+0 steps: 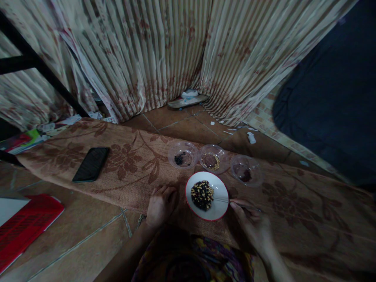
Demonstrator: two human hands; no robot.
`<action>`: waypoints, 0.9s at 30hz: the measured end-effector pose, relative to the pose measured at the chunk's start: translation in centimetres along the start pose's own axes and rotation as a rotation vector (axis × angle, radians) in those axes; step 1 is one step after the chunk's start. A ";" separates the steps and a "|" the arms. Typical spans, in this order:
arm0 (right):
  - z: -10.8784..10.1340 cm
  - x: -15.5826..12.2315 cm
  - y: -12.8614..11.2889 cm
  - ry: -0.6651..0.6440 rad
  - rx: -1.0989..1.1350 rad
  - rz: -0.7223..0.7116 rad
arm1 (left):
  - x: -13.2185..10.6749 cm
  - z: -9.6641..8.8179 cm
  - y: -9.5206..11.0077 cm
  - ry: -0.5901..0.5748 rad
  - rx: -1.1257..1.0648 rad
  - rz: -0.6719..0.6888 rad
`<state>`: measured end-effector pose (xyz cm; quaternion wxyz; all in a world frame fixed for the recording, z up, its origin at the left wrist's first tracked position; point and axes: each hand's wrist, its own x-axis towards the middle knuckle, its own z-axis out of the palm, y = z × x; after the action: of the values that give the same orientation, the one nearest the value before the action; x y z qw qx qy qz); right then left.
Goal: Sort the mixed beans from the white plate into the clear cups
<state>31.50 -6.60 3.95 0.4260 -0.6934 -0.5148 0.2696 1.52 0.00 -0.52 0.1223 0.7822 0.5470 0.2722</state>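
A white bowl (221,188) with a red rim holds a mix of dark and yellow beans (202,196). My right hand (253,221) is at the bowl's right edge, closed around slim metal tweezers (221,200) whose tips reach in beside the beans. Left of the bowl, my left hand (161,203) rests on the cloth with its fingers curled in; nothing shows in it. Behind the bowl stand three clear plastic cups: the left cup (190,150) contains black beans, the middle cup (219,152) yellow ones, and the right cup (254,168) small dark red ones.
A brown patterned cloth (126,188) covers the long, narrow table. Toward its left end lies a black phone (91,164). Beyond the table are a skateboard (188,102), striped curtains (164,51) and white scraps on the tiles. A red box (32,223) sits at the lower left.
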 end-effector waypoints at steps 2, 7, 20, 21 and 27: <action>0.1 0.0 0.0 -0.025 0.008 -0.021 | 0.0 0.0 0.0 0.006 -0.002 0.006; 0.5 0.0 0.2 -0.047 -0.001 -0.043 | 0.1 -0.2 0.1 0.004 -0.001 0.007; 0.5 -0.1 0.0 -0.041 -0.010 -0.021 | 0.1 -0.3 0.2 0.011 -0.009 0.011; 0.5 -0.1 0.0 -0.038 -0.009 -0.022 | 0.1 -0.3 0.3 0.011 -0.009 0.011; 0.6 -0.1 -0.5 -0.026 -0.010 -0.017 | 0.1 -0.4 0.3 0.013 0.001 0.015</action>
<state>30.74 -6.49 4.12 0.4180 -0.6876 -0.5275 0.2724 1.57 -0.06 -0.03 0.1165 0.7847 0.5418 0.2778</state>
